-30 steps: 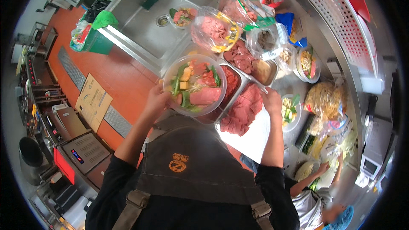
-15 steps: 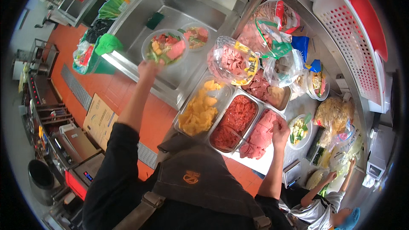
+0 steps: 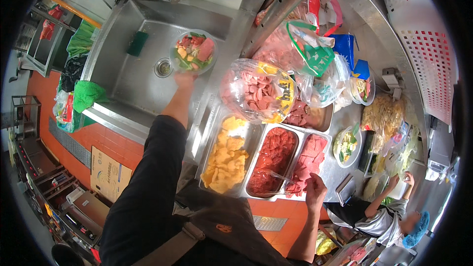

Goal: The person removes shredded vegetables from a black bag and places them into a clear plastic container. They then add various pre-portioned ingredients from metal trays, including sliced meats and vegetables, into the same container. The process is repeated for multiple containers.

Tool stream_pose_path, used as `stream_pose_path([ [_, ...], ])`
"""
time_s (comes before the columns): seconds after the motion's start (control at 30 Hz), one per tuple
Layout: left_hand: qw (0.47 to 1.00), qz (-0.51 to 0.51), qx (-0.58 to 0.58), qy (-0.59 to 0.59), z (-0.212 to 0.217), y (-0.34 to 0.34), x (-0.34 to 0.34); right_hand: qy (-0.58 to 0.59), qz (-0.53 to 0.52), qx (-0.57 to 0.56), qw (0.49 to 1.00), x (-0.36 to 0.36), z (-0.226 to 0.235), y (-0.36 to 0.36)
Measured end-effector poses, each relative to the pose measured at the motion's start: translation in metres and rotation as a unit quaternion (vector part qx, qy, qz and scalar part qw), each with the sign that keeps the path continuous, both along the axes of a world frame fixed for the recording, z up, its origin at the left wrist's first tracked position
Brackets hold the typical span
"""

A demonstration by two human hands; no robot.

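- Holding a round clear bowl (image 3: 199, 45) at its near rim: left hand (image 3: 185, 79), grip pinching the edge; the bowl is sitting or hovering within the right part of the sink (image 3: 125, 86), which one cannot tell.
- Filling that bowl: pink slices, yellow pieces and leafy greens.
- Curling its fingers: right hand (image 3: 315, 192), beside the near end of the pink sliced meat (image 3: 310, 156); whether its grip is pressing fingertip to fingertip, one cannot tell.
- Lying in the sink: a dark green scouring pad (image 3: 137, 43), left of the drain (image 3: 163, 68).
- Standing side by side: a metal tray (image 3: 253, 140) bearing yellow pieces, then red meat (image 3: 275, 148) with a utensil (image 3: 276, 175) resting in it, then the pink sliced meat.
- Bulging behind these: a clear plastic bag (image 3: 257, 92) containing pink rounds.
- Resting on the steel surface (image 3: 339, 119), right of the trays: a second clear bowl (image 3: 347, 146), holding greens.
- Working at far lower right: a co-worker wearing a blue hair covering (image 3: 418, 229).
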State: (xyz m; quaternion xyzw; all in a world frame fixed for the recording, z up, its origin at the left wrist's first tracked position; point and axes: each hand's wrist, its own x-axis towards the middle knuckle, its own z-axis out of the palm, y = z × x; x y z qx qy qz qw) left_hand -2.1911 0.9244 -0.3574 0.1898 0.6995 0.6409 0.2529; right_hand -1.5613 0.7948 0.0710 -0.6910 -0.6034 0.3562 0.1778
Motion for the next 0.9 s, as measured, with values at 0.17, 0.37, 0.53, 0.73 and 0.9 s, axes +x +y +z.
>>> stream_pose_path([
  [0.17,0.880,-0.185,-0.155,0.408,-0.053,-0.033,-0.040,0.024,-0.030,-0.016,0.999,0.005,0.004,0.008],
  [0.37,0.993,0.066,-0.052,-0.078,0.159,-0.090,-0.027,0.068,-0.023,-0.008,0.997,0.028,-0.015,0.035],
  [0.53,0.985,-0.094,0.091,0.115,0.394,-0.121,0.159,0.245,-0.039,0.029,0.968,0.067,-0.024,0.057],
  [0.73,0.865,-0.496,-0.029,-0.071,0.414,-0.056,0.441,0.299,-0.145,0.004,0.943,0.112,-0.031,0.062],
  [0.9,0.795,-0.571,-0.164,0.128,0.366,0.037,0.615,0.323,-0.159,0.080,0.930,0.163,-0.002,0.055],
])
